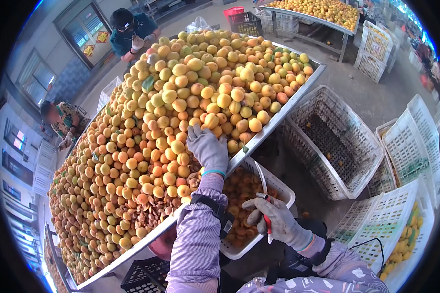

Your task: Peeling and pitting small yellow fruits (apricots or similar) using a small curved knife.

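Note:
A large heap of apricots [161,121] covers a metal-edged table [278,121] before me. My left hand [208,148], in a grey glove, rests on the apricots near the table's edge; its fingertips touch fruit, and whether they grip one is hidden. My right hand [278,219], also gloved, holds a small red-handled knife [267,221] over a white plastic crate [242,252] of opened apricots [238,212]. Apricot pits [150,216] lie on the table below and left of my left hand.
Plastic crates [333,146] stand at the right, some holding yellow fruit [403,241]. A black crate [145,276] is below the table. Two people [134,34] are at the table's far side, one farther left. Another apricot-laden table [311,14] stands behind.

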Demonstrator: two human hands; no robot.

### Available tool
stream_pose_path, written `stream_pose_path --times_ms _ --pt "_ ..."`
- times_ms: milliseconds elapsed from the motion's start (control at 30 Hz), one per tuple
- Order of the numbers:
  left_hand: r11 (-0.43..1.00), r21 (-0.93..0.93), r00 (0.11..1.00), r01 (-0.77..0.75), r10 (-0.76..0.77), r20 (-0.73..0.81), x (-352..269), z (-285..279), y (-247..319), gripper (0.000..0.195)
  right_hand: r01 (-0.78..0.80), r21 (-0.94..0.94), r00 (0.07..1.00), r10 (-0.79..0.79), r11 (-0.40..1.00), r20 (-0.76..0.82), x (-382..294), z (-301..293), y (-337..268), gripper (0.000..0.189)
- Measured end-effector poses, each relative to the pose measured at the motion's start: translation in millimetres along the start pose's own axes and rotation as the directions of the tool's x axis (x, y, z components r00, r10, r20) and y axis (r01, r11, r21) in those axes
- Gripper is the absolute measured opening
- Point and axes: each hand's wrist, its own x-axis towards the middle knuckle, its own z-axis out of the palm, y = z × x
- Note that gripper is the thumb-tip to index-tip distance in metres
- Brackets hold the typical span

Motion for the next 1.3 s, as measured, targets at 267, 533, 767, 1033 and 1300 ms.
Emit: stream_pose_path --times_ms 267,533,767,1033,1300 --pt "0.961 -0.211 0.976 0.177 -0.144 0.164 7 1 -9 0.049 -0.018 -0.069 1.0 0.018 0.997 0.008 0 1 0 0.038" --pt "0.813 -0.532 0.969 0.234 -0.238 0.064 7 -18 -25 0.054 -0.006 -0.054 1.0 0.006 0.999 0.003 1 4 1 0.039" --pt "0.132 -0.949 0.916 0.286 -0.328 0.23 13 -54 -43 0.036 0.037 -0.085 0.999 -0.039 0.996 -0.031 6 4 11 0.036" --pt "-0.425 -0.698 0.795 0.577 0.098 0.598 -70 -129 -56 0.034 0.069 -0.177 0.997 -0.074 0.982 -0.025 5 8 10 0.037" --pt "-0.662 -0.444 0.719 0.604 0.211 0.663 -150 -136 -78 0.054 0.0 -0.379 0.987 0.061 0.926 0.15 7 21 17 0.036"
